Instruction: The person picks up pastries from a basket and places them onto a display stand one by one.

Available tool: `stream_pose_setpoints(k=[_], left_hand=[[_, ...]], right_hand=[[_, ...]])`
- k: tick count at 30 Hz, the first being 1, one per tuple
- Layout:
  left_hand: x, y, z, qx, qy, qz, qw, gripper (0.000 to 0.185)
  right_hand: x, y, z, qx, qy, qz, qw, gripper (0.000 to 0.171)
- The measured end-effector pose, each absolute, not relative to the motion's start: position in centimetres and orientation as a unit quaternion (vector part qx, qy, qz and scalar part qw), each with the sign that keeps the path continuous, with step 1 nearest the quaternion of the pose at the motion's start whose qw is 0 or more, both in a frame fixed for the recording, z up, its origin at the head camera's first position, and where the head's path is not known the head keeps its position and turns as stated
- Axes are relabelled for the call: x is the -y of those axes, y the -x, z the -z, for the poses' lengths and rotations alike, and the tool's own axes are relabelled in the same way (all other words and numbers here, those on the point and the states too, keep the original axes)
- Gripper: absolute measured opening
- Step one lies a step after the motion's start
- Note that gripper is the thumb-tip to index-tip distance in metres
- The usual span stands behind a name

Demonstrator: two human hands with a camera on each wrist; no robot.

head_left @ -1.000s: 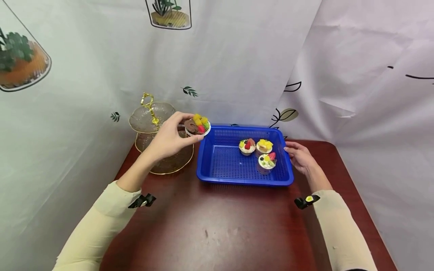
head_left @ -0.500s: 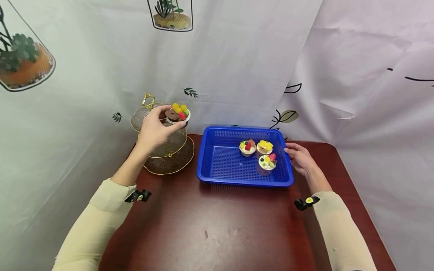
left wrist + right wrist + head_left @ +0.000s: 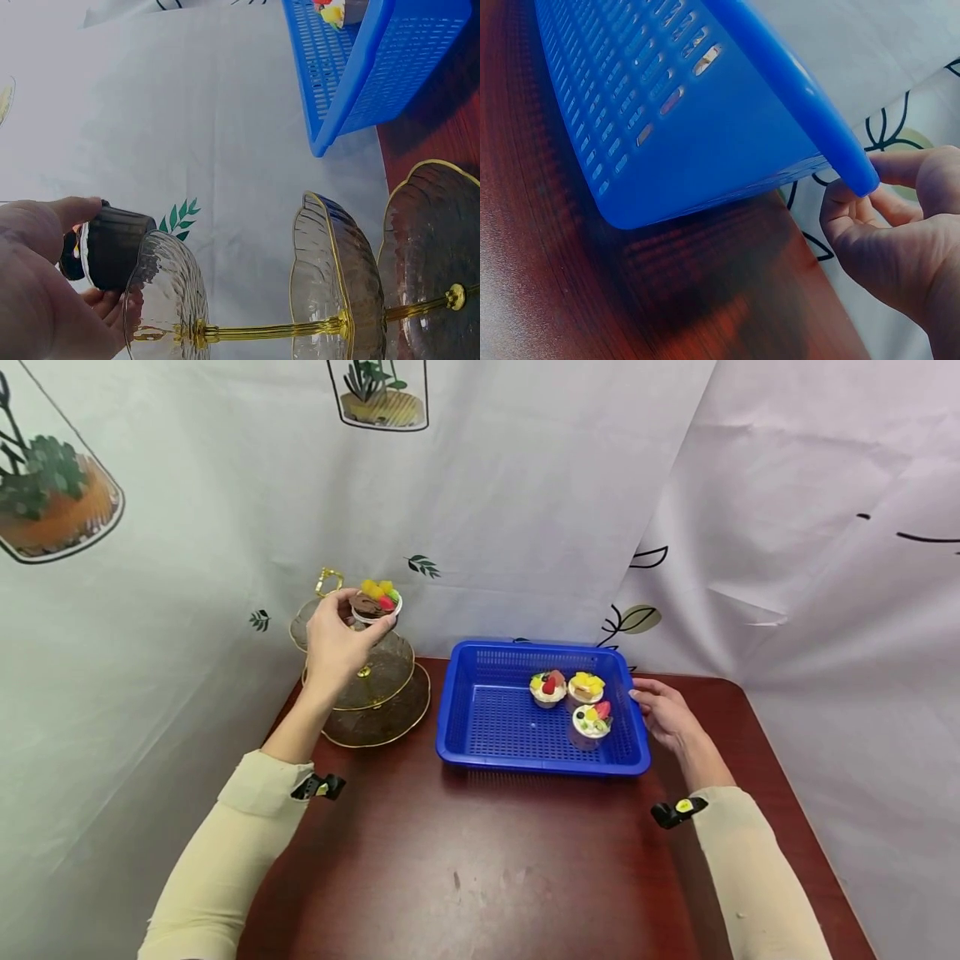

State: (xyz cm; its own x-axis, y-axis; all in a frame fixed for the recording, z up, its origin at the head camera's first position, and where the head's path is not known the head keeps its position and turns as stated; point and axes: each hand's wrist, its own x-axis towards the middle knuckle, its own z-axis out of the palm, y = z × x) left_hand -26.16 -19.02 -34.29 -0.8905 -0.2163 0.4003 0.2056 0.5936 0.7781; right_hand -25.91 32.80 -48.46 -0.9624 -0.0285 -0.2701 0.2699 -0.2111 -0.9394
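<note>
My left hand grips a fruit-topped chocolate cupcake between thumb and fingers. It is above the top tier of a glass tiered stand with gold rims and a gold post. In the left wrist view the cupcake's dark cup has its base right at the top plate. My right hand pinches the right rim of a blue plastic basket. Three fruit-topped cream cupcakes, one with yellow fruit, one with a red berry and one nearer, stand inside it.
The stand and basket sit side by side at the back of a dark red wooden table. A pale printed cloth hangs close behind them. The stand's gold handle rises just beyond my left hand.
My left hand has carried the chocolate cupcake leftward from beside the basket's left edge to over the stand's top tier. The right hand and basket have stayed in place.
</note>
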Motion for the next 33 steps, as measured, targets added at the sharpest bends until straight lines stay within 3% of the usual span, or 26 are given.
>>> stream_pose_setpoints(k=[21,33], left_hand=[[18.98,26.14,34.94,0.864,-0.03,0.421,0.274,0.07],[19.22,25.49,35.18,0.893,-0.048,0.379,0.237,0.076]], right_hand=[[-32.95,25.7,48.19,-0.629,-0.102,0.764,0.102,0.032],[-32.78,25.69,48.1,-0.628,-0.101,0.765,0.103,0.032]])
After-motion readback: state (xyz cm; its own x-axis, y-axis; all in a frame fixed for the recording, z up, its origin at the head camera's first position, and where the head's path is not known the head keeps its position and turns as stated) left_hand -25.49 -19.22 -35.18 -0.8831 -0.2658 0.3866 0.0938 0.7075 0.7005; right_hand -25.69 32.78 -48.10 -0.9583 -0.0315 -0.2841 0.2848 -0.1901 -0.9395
